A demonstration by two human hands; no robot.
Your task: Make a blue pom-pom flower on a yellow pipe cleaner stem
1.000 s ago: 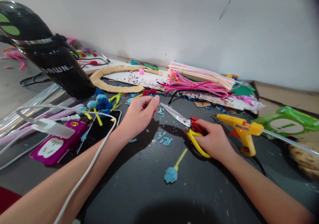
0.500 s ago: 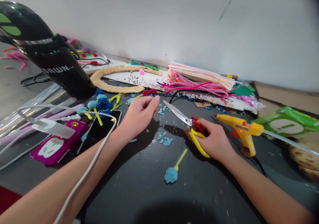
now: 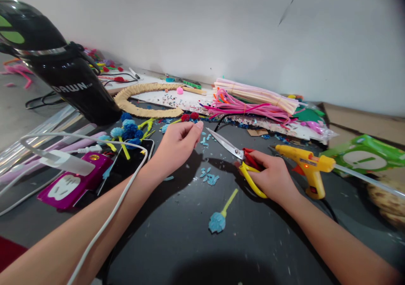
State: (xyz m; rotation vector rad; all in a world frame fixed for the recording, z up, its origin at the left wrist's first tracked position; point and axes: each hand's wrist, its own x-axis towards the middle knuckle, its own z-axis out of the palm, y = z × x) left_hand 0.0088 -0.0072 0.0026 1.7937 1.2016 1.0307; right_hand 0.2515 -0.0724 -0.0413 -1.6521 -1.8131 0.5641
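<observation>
In my right hand (image 3: 274, 173) is a pair of scissors (image 3: 249, 175) with yellow and red handles, its blades together and pointing up and left. My left hand (image 3: 182, 145) is pinched closed just left of the blade tip; whatever sits between thumb and finger is hidden or too small to make out. Below and between the hands, small light-blue clippings (image 3: 209, 177) are scattered on the dark table (image 3: 177, 242). Nearer to me lies a light-blue flower (image 3: 217, 222) with a yellow-green stem.
A yellow glue gun (image 3: 305, 164) with a lit red light stands right of my right hand, near a green packet (image 3: 363, 154). Pink pipe cleaners (image 3: 253, 105) lie at the back. A black bottle (image 3: 63, 65) and purple power block (image 3: 74, 179) are left; a white cable (image 3: 117, 207) crosses my forearm.
</observation>
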